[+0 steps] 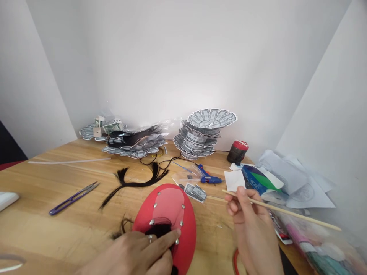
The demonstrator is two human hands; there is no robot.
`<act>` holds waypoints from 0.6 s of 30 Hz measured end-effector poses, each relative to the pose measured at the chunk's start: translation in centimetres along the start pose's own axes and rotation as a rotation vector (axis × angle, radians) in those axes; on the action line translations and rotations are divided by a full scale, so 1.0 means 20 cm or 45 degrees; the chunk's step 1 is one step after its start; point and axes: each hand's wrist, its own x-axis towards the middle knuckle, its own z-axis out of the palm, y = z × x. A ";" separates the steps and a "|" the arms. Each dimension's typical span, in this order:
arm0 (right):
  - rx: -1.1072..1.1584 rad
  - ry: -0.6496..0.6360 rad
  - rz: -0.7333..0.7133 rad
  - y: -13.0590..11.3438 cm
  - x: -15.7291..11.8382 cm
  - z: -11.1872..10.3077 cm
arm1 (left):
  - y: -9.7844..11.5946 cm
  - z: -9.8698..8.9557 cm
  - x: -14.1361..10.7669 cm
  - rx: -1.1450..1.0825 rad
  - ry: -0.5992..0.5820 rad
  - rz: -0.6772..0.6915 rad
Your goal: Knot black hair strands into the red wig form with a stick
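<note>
A red oval piece [187,214] with a pinkish inner panel [170,202] and silver studs lies at the table's front. My left hand [143,252] presses on it, fingers over black hair [160,230] at its middle; whether the fingers pinch that hair is hidden. To the right, my right hand [249,221] is raised, thumb and fingers closed around a thin wooden stick [298,214] that slants down to the right. Behind the red piece, a curved bundle of black hair [134,184] lies loose on the wood.
Purple snips [74,198] lie left. Stacked paper-note rings [197,137] stand at the back beside a blue glue gun [209,176] and a red-topped dark container [237,151]. Papers [306,187] and plastic bags [323,248] crowd the right side. A white strip [69,161] lies back left.
</note>
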 end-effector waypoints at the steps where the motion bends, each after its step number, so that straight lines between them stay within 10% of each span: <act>1: 0.004 0.031 -0.035 -0.02 0.01 -0.01 | 0.00 0.00 0.01 0.009 -0.066 0.000; 8: -0.076 0.140 -0.206 -0.08 0.03 -0.04 | -0.07 -0.03 -0.01 0.099 -0.091 -0.059; 18: -0.453 -0.282 -0.132 0.08 -0.16 0.04 | -0.14 0.04 -0.09 0.074 0.020 -0.092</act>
